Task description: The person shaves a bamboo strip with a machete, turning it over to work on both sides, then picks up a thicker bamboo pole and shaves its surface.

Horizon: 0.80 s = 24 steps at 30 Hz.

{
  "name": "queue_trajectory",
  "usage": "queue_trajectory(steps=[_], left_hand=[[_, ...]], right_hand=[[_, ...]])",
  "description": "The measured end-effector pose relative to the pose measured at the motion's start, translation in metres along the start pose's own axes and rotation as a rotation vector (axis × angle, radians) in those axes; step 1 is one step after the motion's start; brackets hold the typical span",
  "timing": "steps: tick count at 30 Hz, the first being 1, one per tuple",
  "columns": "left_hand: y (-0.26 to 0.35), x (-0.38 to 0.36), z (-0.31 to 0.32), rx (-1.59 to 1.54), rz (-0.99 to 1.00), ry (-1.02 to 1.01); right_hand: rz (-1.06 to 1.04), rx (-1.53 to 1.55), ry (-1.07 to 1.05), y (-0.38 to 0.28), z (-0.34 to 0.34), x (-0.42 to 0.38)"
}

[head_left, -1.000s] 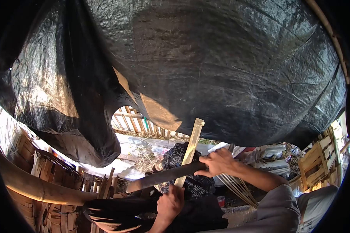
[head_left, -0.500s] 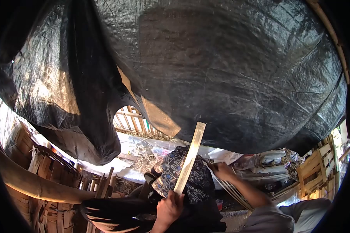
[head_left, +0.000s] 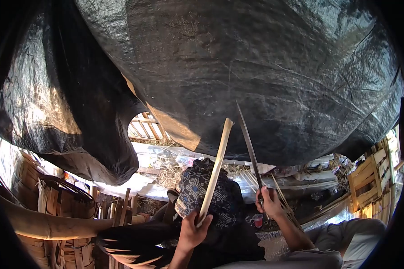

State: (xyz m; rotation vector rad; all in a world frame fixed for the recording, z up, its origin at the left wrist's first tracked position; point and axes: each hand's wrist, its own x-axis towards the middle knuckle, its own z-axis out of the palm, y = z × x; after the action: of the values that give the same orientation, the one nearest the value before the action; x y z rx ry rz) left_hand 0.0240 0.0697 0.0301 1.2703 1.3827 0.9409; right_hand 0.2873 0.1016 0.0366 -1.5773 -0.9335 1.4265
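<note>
My left hand is closed around the lower end of a long, pale bamboo strip, which stands up and leans slightly right. In my right hand is the handle of a long knife. Its narrow blade points up and a little left, apart from the strip's upper end. Behind the strip lies a dark patterned cloth. Several thin bamboo strips are beside and behind my right hand.
A black tarp hangs low in front. At left are a thick bamboo pole and woven baskets. A slatted wooden crate stands at right. Near my right forearm is a small red cup.
The knife has come into clear view, blade upward, in my right hand. The bamboo strip has turned, showing a narrower side. The head view has shifted slightly.
</note>
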Motion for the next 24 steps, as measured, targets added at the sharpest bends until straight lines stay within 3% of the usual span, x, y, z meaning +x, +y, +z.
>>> queue_trajectory(steps=[2,4,6,8,11,15,24], left_hand=[[0.014,0.004,0.002,-0.098,-0.043,-0.005],[0.022,0.007,0.002,-0.443,-0.200,0.020],[0.017,0.010,0.001,-0.455,-0.246,-0.005],[0.009,0.012,0.001,-0.547,-0.278,0.004],[0.009,0.013,-0.002,-0.500,-0.303,-0.007],[-0.002,0.007,-0.006,-0.460,-0.329,-0.033],[-0.029,-0.032,-0.021,-0.176,-0.493,-0.108]], right_hand=[[-0.164,-0.230,-0.113,-0.011,0.005,0.001],[-0.194,-0.277,-0.133,-0.013,0.012,0.006],[-0.616,-0.679,-0.093,-0.026,0.026,0.006],[-0.570,-0.869,-0.133,-0.033,0.038,0.002],[-0.663,-1.216,-0.212,-0.031,0.053,0.002],[-0.858,-1.316,-0.336,-0.023,0.068,0.019],[-0.748,-1.294,-0.375,-0.025,0.068,0.030]])
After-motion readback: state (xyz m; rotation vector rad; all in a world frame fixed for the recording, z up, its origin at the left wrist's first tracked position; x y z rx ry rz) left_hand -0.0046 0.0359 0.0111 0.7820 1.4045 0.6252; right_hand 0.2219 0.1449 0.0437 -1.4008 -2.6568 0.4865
